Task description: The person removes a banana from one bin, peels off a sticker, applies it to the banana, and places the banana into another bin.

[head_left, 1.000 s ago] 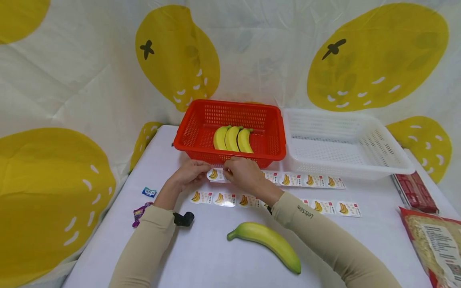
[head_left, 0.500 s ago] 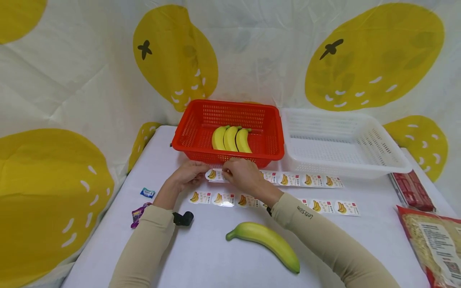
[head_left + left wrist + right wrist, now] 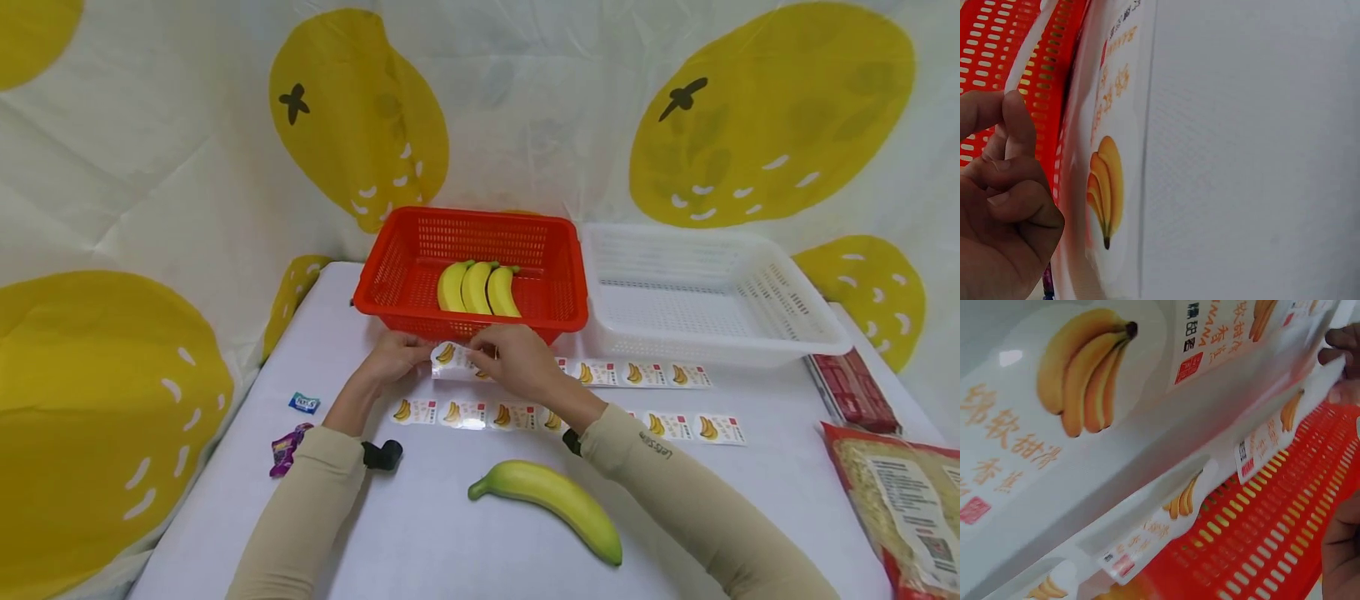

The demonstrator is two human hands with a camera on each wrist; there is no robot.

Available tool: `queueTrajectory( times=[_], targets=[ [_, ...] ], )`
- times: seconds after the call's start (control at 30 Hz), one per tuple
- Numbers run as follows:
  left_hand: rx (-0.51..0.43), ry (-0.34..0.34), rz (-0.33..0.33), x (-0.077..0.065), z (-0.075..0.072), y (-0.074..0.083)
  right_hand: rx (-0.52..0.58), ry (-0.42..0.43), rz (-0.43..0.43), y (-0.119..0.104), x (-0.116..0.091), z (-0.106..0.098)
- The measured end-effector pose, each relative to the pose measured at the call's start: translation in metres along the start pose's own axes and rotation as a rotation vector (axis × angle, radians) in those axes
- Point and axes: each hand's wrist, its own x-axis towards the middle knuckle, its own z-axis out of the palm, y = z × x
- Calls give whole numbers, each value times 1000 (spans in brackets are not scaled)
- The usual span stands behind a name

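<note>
My left hand (image 3: 393,358) pinches the left end of a banana-sticker strip (image 3: 636,374) in front of the red basket. Thumb and forefinger close on its white edge (image 3: 1025,53) in the left wrist view. My right hand (image 3: 517,354) bends its fingers over the same strip just to the right and pinches it near the end sticker. In the right wrist view the strip (image 3: 1179,506) bows up along the basket wall, its stickers partly raised. A second sticker strip (image 3: 461,414) lies flat nearer me. A single greenish-yellow banana (image 3: 555,498) rests on the table in front.
Three bananas (image 3: 475,287) lie in the red basket (image 3: 378,287). A white basket (image 3: 806,312) stands beside it. Two small wrapped sweets, one a blue packet (image 3: 304,402), are at left. A red package (image 3: 855,390) and a grain bag (image 3: 896,500) sit at right.
The strip's left end has lifted and tilted up between the hands. My right hand has shifted slightly to the right; the left stays nearly in place.
</note>
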Motion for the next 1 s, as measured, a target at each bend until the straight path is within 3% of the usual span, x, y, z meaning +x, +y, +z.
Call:
queueTrajectory(
  times=[0.23, 0.5, 0.6, 0.83, 1.0],
  targets=[
    [50, 4, 13, -2, -1, -2, 200, 54, 83, 13, -19, -20],
    [285, 33, 90, -16, 2, 11, 285, 64, 141, 26, -47, -34],
    [317, 20, 158, -24, 10, 24, 269, 71, 140, 32, -53, -35],
    [321, -16, 432, -41, 37, 64, 244, 88, 151, 33, -62, -37],
    [390, -97, 488, -52, 53, 84, 234, 79, 142, 29, -65, -39]
  ],
)
